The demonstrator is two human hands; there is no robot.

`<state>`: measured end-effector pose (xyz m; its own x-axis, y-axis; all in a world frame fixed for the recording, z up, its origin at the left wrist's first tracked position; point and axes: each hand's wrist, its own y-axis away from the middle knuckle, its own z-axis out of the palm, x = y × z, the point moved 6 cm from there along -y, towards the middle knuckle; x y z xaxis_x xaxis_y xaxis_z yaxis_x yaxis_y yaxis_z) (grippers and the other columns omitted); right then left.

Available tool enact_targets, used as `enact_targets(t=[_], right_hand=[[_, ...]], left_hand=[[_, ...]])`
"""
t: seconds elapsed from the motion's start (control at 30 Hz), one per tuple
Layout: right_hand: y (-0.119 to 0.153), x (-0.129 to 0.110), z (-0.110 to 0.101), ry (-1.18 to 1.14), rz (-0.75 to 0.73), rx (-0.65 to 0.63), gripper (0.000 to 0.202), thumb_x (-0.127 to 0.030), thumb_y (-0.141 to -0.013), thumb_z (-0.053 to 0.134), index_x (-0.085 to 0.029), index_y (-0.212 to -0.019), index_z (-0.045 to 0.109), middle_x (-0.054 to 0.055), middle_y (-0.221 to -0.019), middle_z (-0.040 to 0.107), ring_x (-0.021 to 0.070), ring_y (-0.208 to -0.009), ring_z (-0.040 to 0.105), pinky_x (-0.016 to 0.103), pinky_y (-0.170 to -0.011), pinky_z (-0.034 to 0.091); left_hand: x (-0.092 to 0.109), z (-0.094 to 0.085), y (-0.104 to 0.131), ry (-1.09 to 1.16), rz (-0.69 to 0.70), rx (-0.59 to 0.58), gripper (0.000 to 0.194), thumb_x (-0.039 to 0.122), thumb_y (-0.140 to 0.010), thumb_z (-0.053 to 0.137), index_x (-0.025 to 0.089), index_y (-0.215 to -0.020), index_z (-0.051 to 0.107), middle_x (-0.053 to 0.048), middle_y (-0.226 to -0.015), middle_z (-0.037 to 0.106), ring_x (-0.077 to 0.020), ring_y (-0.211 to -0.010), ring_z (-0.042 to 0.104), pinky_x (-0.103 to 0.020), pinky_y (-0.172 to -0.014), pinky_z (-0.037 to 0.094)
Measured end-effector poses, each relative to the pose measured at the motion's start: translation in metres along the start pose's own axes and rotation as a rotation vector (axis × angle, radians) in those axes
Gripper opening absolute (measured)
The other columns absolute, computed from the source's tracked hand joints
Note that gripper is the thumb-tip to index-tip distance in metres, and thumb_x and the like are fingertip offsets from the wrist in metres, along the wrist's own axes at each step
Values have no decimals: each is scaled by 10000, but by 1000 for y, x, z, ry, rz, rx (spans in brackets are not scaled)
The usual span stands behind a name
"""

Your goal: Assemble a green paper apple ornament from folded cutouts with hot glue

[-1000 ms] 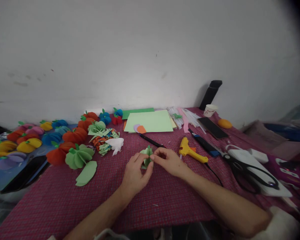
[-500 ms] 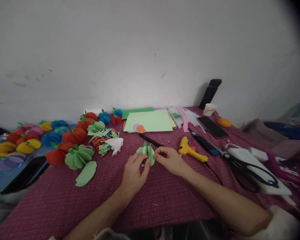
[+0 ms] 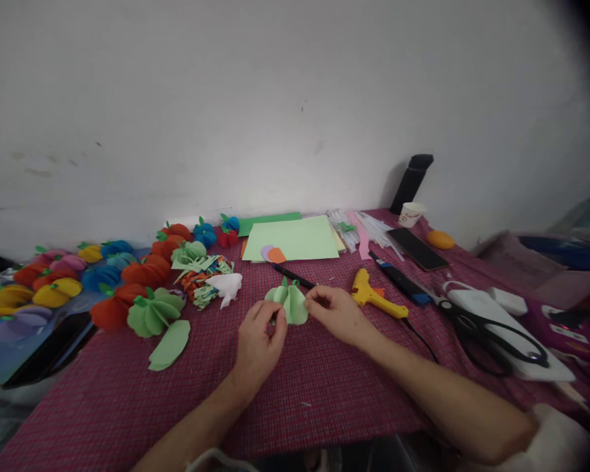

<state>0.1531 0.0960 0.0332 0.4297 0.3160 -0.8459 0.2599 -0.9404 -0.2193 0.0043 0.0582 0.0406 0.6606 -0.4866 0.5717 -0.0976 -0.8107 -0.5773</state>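
Observation:
A light green folded-paper pumpkin (image 3: 295, 305) with darker green leaf pieces on top stands between my two hands at mid-table. My left hand (image 3: 261, 331) pinches its left side, thumb and fingers curled together. From the right, my right hand (image 3: 335, 314) holds the edge of another paper fold between thumb and forefinger. Just behind the pumpkin lies a black pen (image 3: 294, 275). A yellow glue gun (image 3: 377, 296) rests to the right of my right hand. A crumpled white tissue (image 3: 226, 286) lies to the left, beside a heap of paper scraps (image 3: 201, 282).
Finished paper pumpkins (image 3: 147, 270) in several colours crowd the left side, near loose light green cut-outs (image 3: 170, 345). Paper sheets (image 3: 295, 237) and glue sticks (image 3: 341, 226) lie at the back. A utility knife (image 3: 400, 280), phone (image 3: 417, 249), scissors (image 3: 491, 334) and paper cup (image 3: 412, 214) are on the right.
The pumpkin's front folds have spread wider, showing a broad face on the right. My left hand has shifted slightly left and down; my right hand stays nearly in place.

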Motion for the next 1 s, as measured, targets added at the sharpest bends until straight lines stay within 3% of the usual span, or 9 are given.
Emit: enact_targets(t=[0.13, 0.37, 0.83, 1.0], right_hand=[[3, -6, -1, 112, -56, 37, 118, -242, -769, 485, -185, -741, 584, -12, -659, 608, 115, -589, 536, 211, -547, 382], [3, -8, -6, 257, -62, 104, 231, -312, -809, 450, -184, -685, 596, -4, -588, 586, 121, -538, 513, 211, -497, 346], [4, -11, -12, 276, -105, 170, 362, -368, -868, 370, -185, -575, 477, -29, -510, 454, 103, -492, 426, 203, -478, 293], [5, -13, -13, 290, -118, 188, 367, -365, -872, 366, -186, -573, 481, -28, -503, 456, 101, -480, 416, 208, -480, 291]], left_hand=[[7, 2, 4, -102, 161, 17, 104, 156, -804, 464, 173, -854, 553, -47, -844, 585, -157, -834, 530, -304, -782, 420], [22, 8, 10, -258, 348, -23, 84, 141, -787, 488, 171, -826, 555, -50, -798, 596, -168, -769, 522, -325, -716, 409], [26, 10, 14, -235, 378, -11, 127, 121, -773, 507, 168, -878, 562, -53, -817, 605, -164, -765, 535, -313, -710, 414], [24, 9, 12, -198, 306, -18, 113, 165, -780, 510, 174, -876, 569, -64, -858, 608, -175, -803, 545, -332, -742, 425]])
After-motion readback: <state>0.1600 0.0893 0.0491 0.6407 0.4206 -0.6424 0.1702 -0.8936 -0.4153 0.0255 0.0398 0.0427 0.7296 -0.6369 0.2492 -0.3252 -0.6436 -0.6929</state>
